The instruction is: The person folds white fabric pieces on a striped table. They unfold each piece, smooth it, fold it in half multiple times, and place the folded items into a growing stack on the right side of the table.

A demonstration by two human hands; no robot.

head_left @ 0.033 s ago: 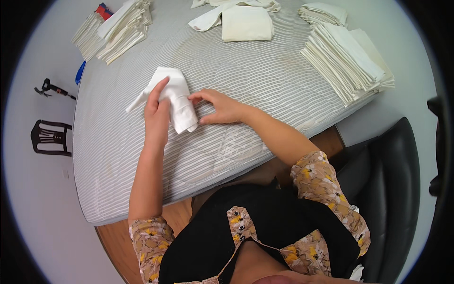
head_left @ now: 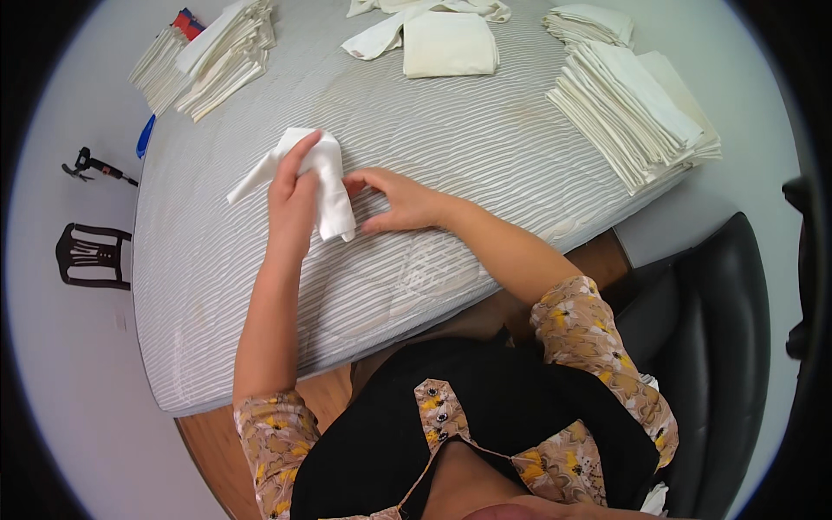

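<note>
My left hand (head_left: 292,204) is closed on a soft white cloth, loosely folded (head_left: 332,195), with one long finger lying over its far part; the other fingers are hidden, so I cannot tell how tightly they pinch. The cloth is to the left of my right hand, above the near left part of a grey-and-white striped mattress (head_left: 217,295), one narrow tail reaching out to the left. My right hand (head_left: 412,201) curves in from the right, thumb and fingers apart, the fingertips at the cloth's right edge; whether they press on it I cannot tell. I judge that I am partway through shaping or folding this one piece, and that the move from here calls for my right thumb and fingers to come together on the loose near end while the left steadies the rest. Thick stacks of folded cream cloth lie far left (head_left: 230,61) and far right (head_left: 628,117), with a squarish folded cream piece (head_left: 451,43) at the far middle. As for labels, I find no brand or writing to read on my cloth or the stacks; the small red-and-blue object (head_left: 187,23) far left is too small to make out.
</note>
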